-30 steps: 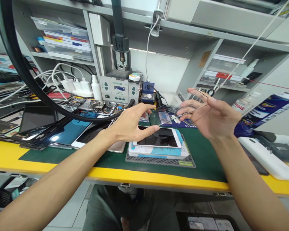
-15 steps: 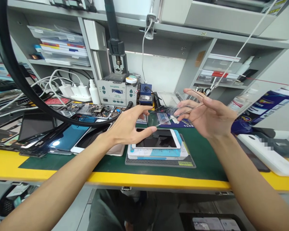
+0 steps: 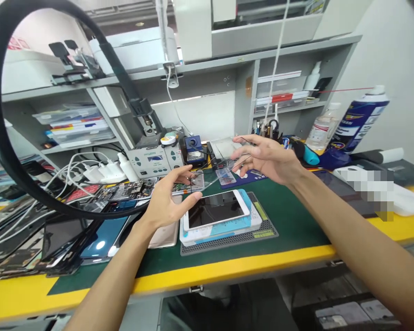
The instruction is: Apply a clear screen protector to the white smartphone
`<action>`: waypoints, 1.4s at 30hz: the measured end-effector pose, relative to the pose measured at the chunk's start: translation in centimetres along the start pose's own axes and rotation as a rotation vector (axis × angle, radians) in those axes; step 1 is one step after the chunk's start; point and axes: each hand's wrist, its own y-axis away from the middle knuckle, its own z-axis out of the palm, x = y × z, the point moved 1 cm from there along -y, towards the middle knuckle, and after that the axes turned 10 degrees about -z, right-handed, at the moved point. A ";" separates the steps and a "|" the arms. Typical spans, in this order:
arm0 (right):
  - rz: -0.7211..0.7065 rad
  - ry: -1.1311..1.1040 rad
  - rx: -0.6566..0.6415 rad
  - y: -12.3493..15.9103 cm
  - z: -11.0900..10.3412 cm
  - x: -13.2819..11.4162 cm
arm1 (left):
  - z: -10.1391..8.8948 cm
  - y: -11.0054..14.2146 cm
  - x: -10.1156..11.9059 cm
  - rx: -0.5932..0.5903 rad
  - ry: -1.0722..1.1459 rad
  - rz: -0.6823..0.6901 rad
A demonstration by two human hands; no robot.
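Observation:
A clear, thin glass sheet (image 3: 213, 180), like a screen protector, spans the space between my hands, tilted and seen nearly edge-on. My left hand (image 3: 169, 197) has its curved thumb and fingers at the sheet's left edge. At its right edge is my right hand (image 3: 267, 156), palm turned inward and fingers bent. Below the sheet lies a white-framed tablet (image 3: 215, 209) with a dark screen, face up. It rests on a white and blue box (image 3: 255, 222), which sits on a grey perforated mat (image 3: 271, 231).
A black hose (image 3: 60, 209) loops across the left side. Several phones (image 3: 103, 236) and circuit boards (image 3: 134, 191) crowd the left bench. Behind stands a hot-air station (image 3: 154, 162). A spray can (image 3: 362, 119) and clear bottle (image 3: 322, 128) stand at the right.
The view has turned and shifted, so the bench appears tilted and lower. Both hands keep the glass sheet between them above the tablet; the right hand shows more from its side.

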 end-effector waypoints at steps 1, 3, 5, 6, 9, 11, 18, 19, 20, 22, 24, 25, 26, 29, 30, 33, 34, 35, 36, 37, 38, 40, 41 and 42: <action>0.009 0.010 -0.012 -0.1 -0.4 0.0 | 0.0 0.0 -0.1 -0.003 0.013 -0.009; 0.023 0.042 -0.044 -0.1 -1.1 0.0 | -0.1 -0.1 -0.2 -0.016 0.041 -0.019; 0.035 0.083 -0.081 -0.1 -1.6 -0.1 | -0.1 -0.1 -0.5 -0.019 0.059 -0.020; 0.040 0.103 -0.099 -0.1 -1.9 -0.2 | -0.1 -0.1 -0.6 -0.019 0.064 -0.020; 0.051 0.153 -0.147 0.0 -2.4 -0.3 | -0.3 -0.1 -0.9 -0.021 0.080 -0.027; 0.063 0.205 -0.177 0.0 -2.7 -0.4 | -0.4 -0.1 -1.1 -0.018 0.096 -0.036; 0.115 0.422 -0.277 0.2 -3.4 -0.4 | -0.9 0.0 -0.9 -0.001 0.105 -0.052; 0.118 0.433 -0.283 0.2 -3.4 -0.3 | -1.0 0.0 -0.9 -0.006 0.102 -0.052; 0.120 0.445 -0.287 0.2 -3.4 -0.3 | -1.0 0.1 -0.9 -0.012 0.099 -0.054; 0.129 0.485 -0.298 0.3 -3.4 -0.2 | -1.2 0.4 -0.9 -0.028 0.091 -0.064; 0.143 0.546 -0.326 0.4 -3.3 -0.1 | -1.4 0.9 -0.9 -0.047 0.073 -0.082; 0.152 0.576 -0.345 0.4 -3.2 0.0 | -1.5 1.1 -1.0 -0.056 0.059 -0.090; 0.161 0.603 -0.365 0.5 -3.2 0.1 | -1.6 1.4 -1.0 -0.068 0.041 -0.094; 0.176 0.674 -0.405 0.6 -2.9 0.3 | -1.9 2.0 -1.1 -0.127 -0.020 -0.096; 0.176 0.696 -0.410 0.7 -2.7 0.3 | -2.0 2.2 -1.2 -0.148 -0.040 -0.095; 0.188 0.736 -0.420 1.0 -2.2 0.4 | -2.4 2.5 -1.6 -0.186 -0.106 -0.085; 0.201 0.739 -0.425 1.2 -2.0 0.4 | -2.6 2.6 -1.7 -0.190 -0.129 -0.079; 0.215 0.742 -0.431 1.4 -1.8 0.4 | -2.7 2.6 -1.8 -0.193 -0.150 -0.073; 0.227 0.744 -0.439 1.6 -1.7 0.5 | -2.8 2.7 -1.9 -0.195 -0.168 -0.067; 0.236 0.746 -0.444 1.8 -1.6 0.5 | -2.8 2.8 -2.1 -0.196 -0.182 -0.060; 0.241 0.749 -0.445 2.1 -1.5 0.5 | -2.9 2.9 -2.1 -0.196 -0.192 -0.051; 0.250 0.766 -0.442 2.6 -1.3 0.5 | -2.8 3.2 -2.3 -0.195 -0.209 -0.026; 0.261 0.782 -0.441 2.8 -1.2 0.4 | -2.8 3.4 -2.3 -0.193 -0.218 -0.013; 0.274 0.805 -0.439 3.0 -1.1 0.3 | -2.7 3.5 -2.3 -0.192 -0.229 0.001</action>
